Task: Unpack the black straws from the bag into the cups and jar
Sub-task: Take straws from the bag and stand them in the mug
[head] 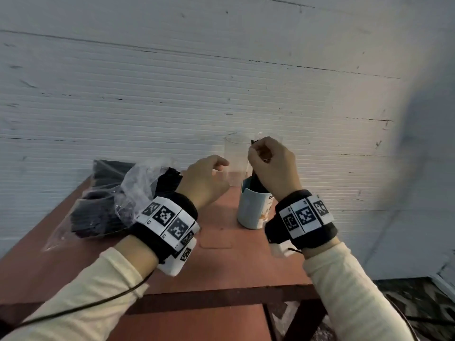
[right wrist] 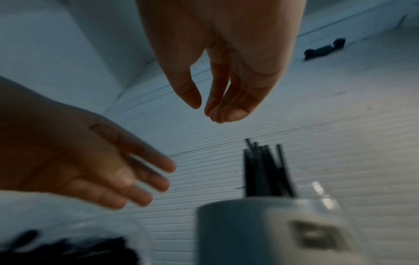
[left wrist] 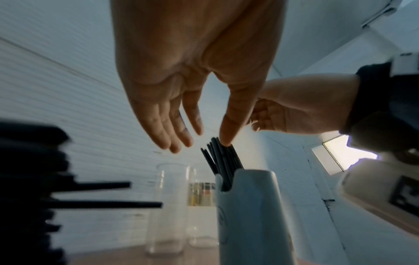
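A pale blue cup stands on the red-brown table with a bunch of black straws upright in it. My right hand hovers over the straw tops, fingers loosely curled and holding nothing. My left hand is just left of the cup, fingers straight and empty. The clear plastic bag of black straws lies at the table's left, its mouth towards the left hand.
A clear plastic cup stands behind the blue cup near the white ribbed wall. The left wrist view shows a small clear jar beside it. The table's front edge runs below my wrists, with dark floor at the lower right.
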The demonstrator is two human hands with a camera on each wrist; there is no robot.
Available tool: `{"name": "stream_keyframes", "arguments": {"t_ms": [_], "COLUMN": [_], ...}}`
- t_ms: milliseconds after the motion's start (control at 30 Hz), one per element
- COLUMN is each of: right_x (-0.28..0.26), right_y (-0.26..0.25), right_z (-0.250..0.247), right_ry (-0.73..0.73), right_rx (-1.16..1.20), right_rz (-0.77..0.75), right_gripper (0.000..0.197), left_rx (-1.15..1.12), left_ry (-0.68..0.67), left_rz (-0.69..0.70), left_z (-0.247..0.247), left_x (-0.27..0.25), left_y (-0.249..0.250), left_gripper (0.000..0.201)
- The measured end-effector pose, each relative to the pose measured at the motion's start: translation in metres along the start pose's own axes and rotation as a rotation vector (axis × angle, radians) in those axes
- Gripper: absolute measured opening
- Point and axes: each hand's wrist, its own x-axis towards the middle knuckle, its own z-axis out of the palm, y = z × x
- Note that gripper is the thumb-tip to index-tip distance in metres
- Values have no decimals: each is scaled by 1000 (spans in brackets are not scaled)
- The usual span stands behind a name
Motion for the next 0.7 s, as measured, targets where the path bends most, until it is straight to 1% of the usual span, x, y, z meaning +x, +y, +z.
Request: {"name": "stream_keyframes", "arguments": {"t_ms": [67,133,200,267,300,333,400,433,500,533,600,633,700], "right_x": [-8,-13,-16,-17,-17,-15,-11,-9,-7,-6,-7,-8,-10], "right_y": [-10,-15,-18,-23,-26,-29,-33,-33,-30,-27,-24,-23,-24], "right_z": [18,38,57,73,79,84,95,100,110,114,121,124,128], "right_ry": [-144,-349,-541,-661,-705,-737,-772,-792,-845,-860,-848,-816,-742], "right_rx": [48,41,12,-15,-31,-51,-113,-168,-285,-308,-224,-169,-76], "right_rz": [49,134,196,231,238,249,290,304,325,334,385,391,347], "right_gripper": [9,20,35,43,46,48,49,51,52,49,36,30,27], "left_rx": [-8,64,136,215,255,304,444,492,461,441,424,408,406], "left_ry": [142,240,296,313,290,242,100,35,-38,-54,-89,-96,-82], "left_rz": [58,103,80,24,-34,-103,-253,-306,-344,-333,-286,-265,-238], "left_z": [-20,-39,-57,-73,-79,-84,-90,-90,-92,-94,-100,-104,-111], "left_x": [-9,-16,-21,-26,-29,-32,-37,-39,-41,-42,-43,-43,-41], "left_y": [-8,-19,-35,-51,-60,-67,-78,-82,-90,-92,-96,-97,-98], "left_gripper": [32,28,26,28,35,47,73,82,94,95,88,84,79]}}
